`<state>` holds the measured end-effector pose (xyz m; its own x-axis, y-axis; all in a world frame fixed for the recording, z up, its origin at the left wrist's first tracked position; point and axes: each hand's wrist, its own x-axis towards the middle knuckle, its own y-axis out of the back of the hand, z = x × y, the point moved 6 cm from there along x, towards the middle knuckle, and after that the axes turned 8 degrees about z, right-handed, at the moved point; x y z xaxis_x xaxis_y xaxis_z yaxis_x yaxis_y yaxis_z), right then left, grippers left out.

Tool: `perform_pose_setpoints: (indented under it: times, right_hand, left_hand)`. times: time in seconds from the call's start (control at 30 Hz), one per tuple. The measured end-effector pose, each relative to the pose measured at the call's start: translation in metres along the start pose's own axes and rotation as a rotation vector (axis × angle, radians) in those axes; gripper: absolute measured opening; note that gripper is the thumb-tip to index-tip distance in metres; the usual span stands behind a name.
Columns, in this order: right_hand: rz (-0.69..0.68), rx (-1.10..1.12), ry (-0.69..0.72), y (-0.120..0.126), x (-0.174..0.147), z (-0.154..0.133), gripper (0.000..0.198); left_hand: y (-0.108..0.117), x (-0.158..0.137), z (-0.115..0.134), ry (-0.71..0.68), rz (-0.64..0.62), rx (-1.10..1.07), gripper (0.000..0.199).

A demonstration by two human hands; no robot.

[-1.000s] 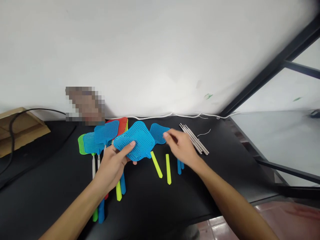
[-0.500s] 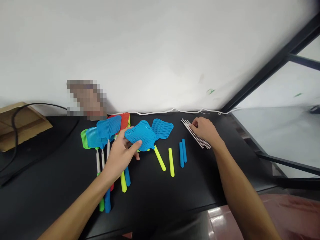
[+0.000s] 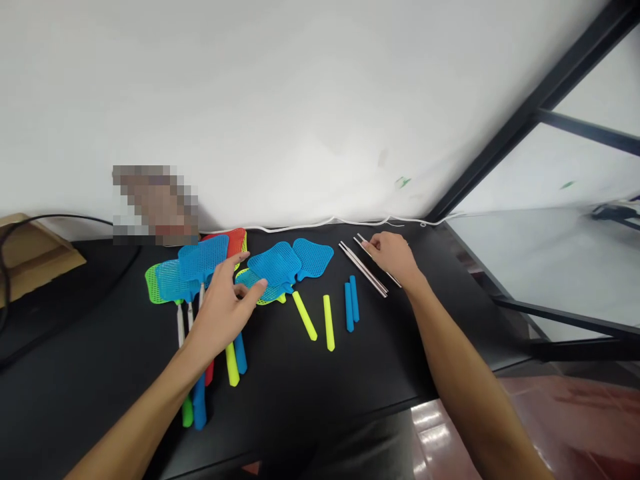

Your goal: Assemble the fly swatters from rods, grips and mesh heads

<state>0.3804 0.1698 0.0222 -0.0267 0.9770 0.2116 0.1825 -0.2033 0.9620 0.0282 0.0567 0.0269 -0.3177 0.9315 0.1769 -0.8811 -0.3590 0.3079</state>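
Note:
My left hand (image 3: 224, 308) is open, thumb and index finger apart, beside a blue mesh fly swatter head (image 3: 277, 265). That head lies overlapping another blue swatter head (image 3: 314, 257) and a yellow-green one partly under it. My right hand (image 3: 393, 255) is closed in a pinch on thin metal rods; their exact number is hidden by the fingers. Just left of it, more metal rods (image 3: 364, 270) lie side by side on the black table (image 3: 300, 387). Two yellow handles (image 3: 329, 323) and two blue handles (image 3: 349, 308) lie nearer to me.
Fly swatters with rods and handles are piled at left, a blue head (image 3: 204, 257) on top. A cardboard box (image 3: 40, 257) and black cable stand far left. A white cable (image 3: 280, 228) runs along the wall. A black metal frame (image 3: 500, 127) rises at right.
My left hand has let go of the blue swatter head, which now rests on the others. My right hand has separated its rods from the bundle, to the right. The view has shifted slightly.

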Motion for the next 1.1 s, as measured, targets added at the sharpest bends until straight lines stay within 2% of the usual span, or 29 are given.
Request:
perform_pose_setpoints:
  times: [0.1, 0.2, 0.23, 0.3, 0.37, 0.47, 0.53, 0.6, 0.7, 0.77, 0.83, 0.87, 0.93, 1.0, 1.1]
  right_hand:
    - [0.116, 0.079, 0.02, 0.024, -0.005, -0.01, 0.036]
    - [0.26, 0.322, 0.121, 0.056, -0.022, -0.039, 0.037]
    - [0.268, 0.442, 0.157, 0.064, -0.031, -0.053, 0.037]
    - [0.183, 0.718, 0.202, 0.07, -0.052, -0.083, 0.04]
    - [0.045, 0.929, 0.233, 0.065, -0.074, -0.114, 0.043]
    - [-0.138, 1.146, 0.203, 0.046, -0.099, -0.146, 0.043]
    - [-0.217, 1.214, 0.176, 0.035, -0.104, -0.154, 0.043]
    - [-0.263, 1.171, 0.213, 0.033, -0.1, -0.152, 0.045]
    - [-0.201, 0.844, 0.295, 0.043, -0.081, -0.127, 0.053]
    - [-0.125, 0.432, 0.297, 0.047, -0.066, -0.102, 0.052]
    - [-0.183, 0.069, 0.253, 0.041, -0.056, -0.077, 0.052]
    - [-0.23, -0.025, 0.245, 0.036, -0.054, -0.069, 0.051]
    - [-0.347, -0.09, 0.253, 0.024, -0.054, -0.061, 0.052]
    - [-0.415, -0.065, 0.28, 0.014, -0.056, -0.062, 0.053]
    - [-0.395, -0.018, 0.302, 0.009, -0.056, -0.069, 0.049]
  left_hand:
    - [-0.001, -0.001, 0.005, -0.125, -0.018, 0.247, 0.051]
    - [0.001, -0.008, 0.018, -0.207, 0.028, 0.212, 0.036]
    - [0.0, -0.012, 0.023, -0.228, 0.019, 0.172, 0.031]
    - [-0.007, -0.022, 0.034, -0.253, -0.064, 0.085, 0.024]
    - [-0.02, -0.034, 0.04, -0.217, -0.231, -0.054, 0.026]
    - [-0.039, -0.051, 0.042, -0.109, -0.489, -0.232, 0.021]
    - [-0.045, -0.056, 0.037, -0.018, -0.559, -0.29, 0.017]
    - [-0.047, -0.056, 0.031, 0.084, -0.562, -0.324, 0.019]
    - [-0.039, -0.046, 0.025, 0.212, -0.475, -0.401, 0.03]
    - [-0.028, -0.034, 0.026, 0.255, -0.335, -0.487, 0.037]
    - [-0.013, -0.022, 0.026, 0.274, -0.163, -0.584, 0.035]
    - [-0.006, -0.016, 0.025, 0.284, -0.083, -0.629, 0.032]
    - [0.004, -0.007, 0.021, 0.305, 0.032, -0.702, 0.023]
    - [0.008, -0.001, 0.016, 0.314, 0.08, -0.753, 0.018]
    - [0.009, 0.003, 0.011, 0.315, 0.086, -0.798, 0.016]
